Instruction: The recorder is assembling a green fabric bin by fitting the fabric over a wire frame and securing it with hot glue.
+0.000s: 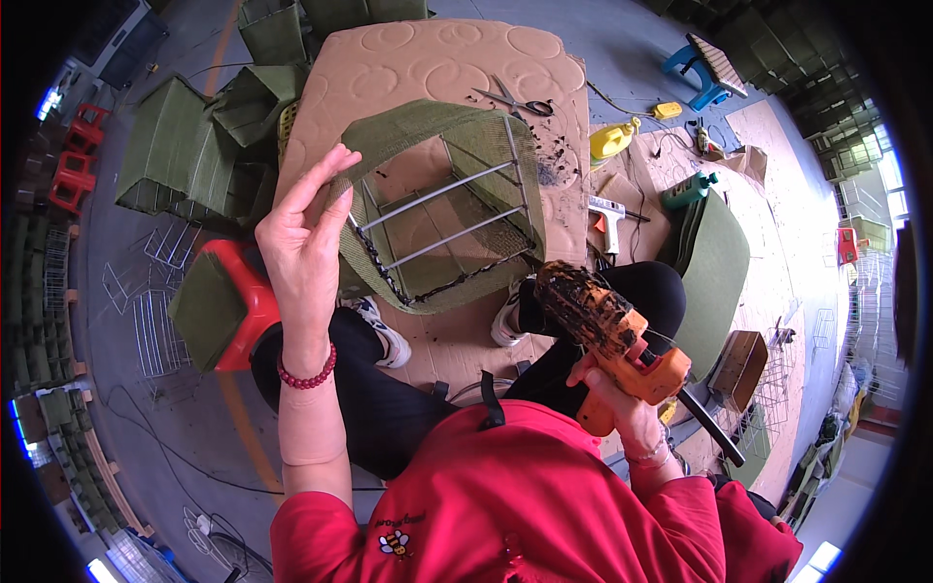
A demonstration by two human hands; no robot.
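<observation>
In front of me stands a green fabric basket (457, 209) with a metal wire frame, its open side facing up. Black glue runs along its near rim and left corner. My left hand (303, 233) is at the basket's left edge, fingers stretched out and thumb apart from them, against the green fabric. My right hand (622, 403) is wrapped round the handle of an orange hot glue gun (603, 325) crusted with black glue. A black glue stick (712, 428) sticks out of its rear. The gun's front end points at the basket's near right corner.
Brown cardboard (389, 68) lies under the basket, with scissors (515, 97) and black crumbs on it. To the right are a yellow bottle (612, 141), a white glue gun (609, 219), a green bottle (688, 189) and green sheets (719, 282). A red stool (255, 306) stands left.
</observation>
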